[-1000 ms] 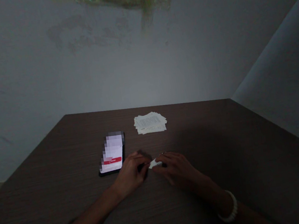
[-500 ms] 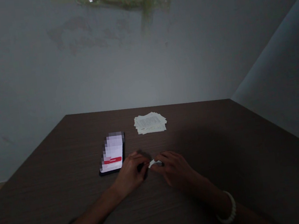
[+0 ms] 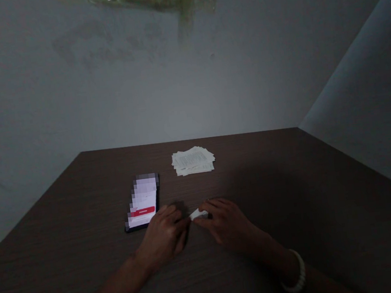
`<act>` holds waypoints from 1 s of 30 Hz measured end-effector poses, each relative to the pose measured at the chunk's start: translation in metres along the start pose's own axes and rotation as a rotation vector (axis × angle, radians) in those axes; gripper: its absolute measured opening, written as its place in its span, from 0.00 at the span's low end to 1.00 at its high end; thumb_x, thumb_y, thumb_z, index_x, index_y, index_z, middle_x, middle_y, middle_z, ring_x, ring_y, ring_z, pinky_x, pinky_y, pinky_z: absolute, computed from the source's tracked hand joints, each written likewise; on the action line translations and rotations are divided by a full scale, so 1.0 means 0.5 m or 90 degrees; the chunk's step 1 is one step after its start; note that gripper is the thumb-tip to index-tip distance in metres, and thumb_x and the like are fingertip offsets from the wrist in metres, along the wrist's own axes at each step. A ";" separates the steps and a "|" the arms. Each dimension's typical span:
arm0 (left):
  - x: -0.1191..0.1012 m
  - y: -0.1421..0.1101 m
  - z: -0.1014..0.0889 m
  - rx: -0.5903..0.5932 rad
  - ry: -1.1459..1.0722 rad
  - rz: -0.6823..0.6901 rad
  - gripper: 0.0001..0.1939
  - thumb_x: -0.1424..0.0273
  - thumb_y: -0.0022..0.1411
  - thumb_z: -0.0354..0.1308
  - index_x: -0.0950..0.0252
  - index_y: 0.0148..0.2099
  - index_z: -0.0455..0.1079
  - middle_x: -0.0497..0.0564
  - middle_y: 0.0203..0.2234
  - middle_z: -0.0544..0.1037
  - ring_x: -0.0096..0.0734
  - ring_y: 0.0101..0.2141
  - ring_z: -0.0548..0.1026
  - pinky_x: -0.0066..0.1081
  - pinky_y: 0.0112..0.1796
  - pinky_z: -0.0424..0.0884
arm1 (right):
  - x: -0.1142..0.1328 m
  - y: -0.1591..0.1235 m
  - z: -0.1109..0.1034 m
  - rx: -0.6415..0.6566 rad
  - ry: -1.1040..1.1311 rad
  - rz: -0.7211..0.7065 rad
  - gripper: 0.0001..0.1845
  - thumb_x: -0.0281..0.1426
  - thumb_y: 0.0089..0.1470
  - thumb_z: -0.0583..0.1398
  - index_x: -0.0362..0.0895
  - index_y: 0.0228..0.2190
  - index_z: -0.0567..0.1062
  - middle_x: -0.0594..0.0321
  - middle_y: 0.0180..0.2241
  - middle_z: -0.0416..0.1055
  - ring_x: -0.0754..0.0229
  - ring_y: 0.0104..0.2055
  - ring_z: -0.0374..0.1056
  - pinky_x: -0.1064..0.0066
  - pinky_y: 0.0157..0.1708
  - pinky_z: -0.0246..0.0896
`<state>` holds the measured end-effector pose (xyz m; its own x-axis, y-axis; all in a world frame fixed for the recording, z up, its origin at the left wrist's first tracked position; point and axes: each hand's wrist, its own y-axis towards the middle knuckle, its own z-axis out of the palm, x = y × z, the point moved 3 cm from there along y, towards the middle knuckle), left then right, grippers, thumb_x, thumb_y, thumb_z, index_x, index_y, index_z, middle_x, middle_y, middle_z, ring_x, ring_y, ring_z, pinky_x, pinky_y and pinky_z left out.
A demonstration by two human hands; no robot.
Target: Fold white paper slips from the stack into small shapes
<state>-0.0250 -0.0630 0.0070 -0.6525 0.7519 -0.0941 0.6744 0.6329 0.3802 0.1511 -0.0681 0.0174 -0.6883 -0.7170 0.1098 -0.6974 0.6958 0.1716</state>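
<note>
A small white piece of paper (image 3: 197,214), apparently folded or rolled, is held low over the table between both hands. My right hand (image 3: 224,219) pinches it between thumb and fingers, which hide its right end. At its left tip are the fingertips of my left hand (image 3: 165,233), which is curled closed with its back towards me. Whether the left thumb lies under the paper is hidden. A stack of loose printed paper sheets (image 3: 193,160) lies beyond the hands, untouched.
A phone (image 3: 141,203) with a lit, partly blurred screen lies just left of my left hand. The dark wooden table (image 3: 97,187) reaches back to a grey wall (image 3: 189,95), which has tape (image 3: 149,0) stuck on it. A pale bracelet (image 3: 298,274) circles my right wrist.
My left hand has turned over slightly and its fingers have curled in closer. The paper's visible end is tilted differently. The whole view has shifted a little.
</note>
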 end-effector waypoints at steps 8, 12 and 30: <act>0.002 -0.002 -0.002 -0.029 0.033 -0.008 0.11 0.77 0.59 0.50 0.66 0.32 0.74 0.52 0.23 0.72 0.37 0.29 0.66 0.36 0.32 0.61 | 0.001 0.001 -0.003 0.004 0.009 0.002 0.14 0.26 0.59 0.55 0.50 0.46 0.73 0.59 0.46 0.68 0.57 0.45 0.61 0.65 0.45 0.55; 0.002 -0.005 -0.008 -0.074 0.064 0.006 0.15 0.77 0.59 0.48 0.66 0.23 0.70 0.51 0.20 0.70 0.34 0.25 0.65 0.34 0.30 0.60 | 0.002 0.001 -0.003 0.004 0.012 0.007 0.14 0.26 0.59 0.56 0.50 0.46 0.73 0.59 0.45 0.68 0.57 0.46 0.61 0.65 0.45 0.55; 0.003 0.003 0.002 0.049 0.004 -0.016 0.18 0.76 0.59 0.47 0.64 0.47 0.73 0.50 0.24 0.76 0.36 0.23 0.74 0.31 0.24 0.65 | 0.003 0.002 -0.005 0.004 0.013 0.004 0.14 0.25 0.58 0.56 0.49 0.45 0.72 0.59 0.45 0.67 0.56 0.46 0.59 0.65 0.44 0.55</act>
<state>-0.0245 -0.0606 0.0066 -0.6716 0.7345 -0.0971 0.6819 0.6641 0.3066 0.1499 -0.0686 0.0202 -0.6885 -0.7133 0.1311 -0.6945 0.7005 0.1641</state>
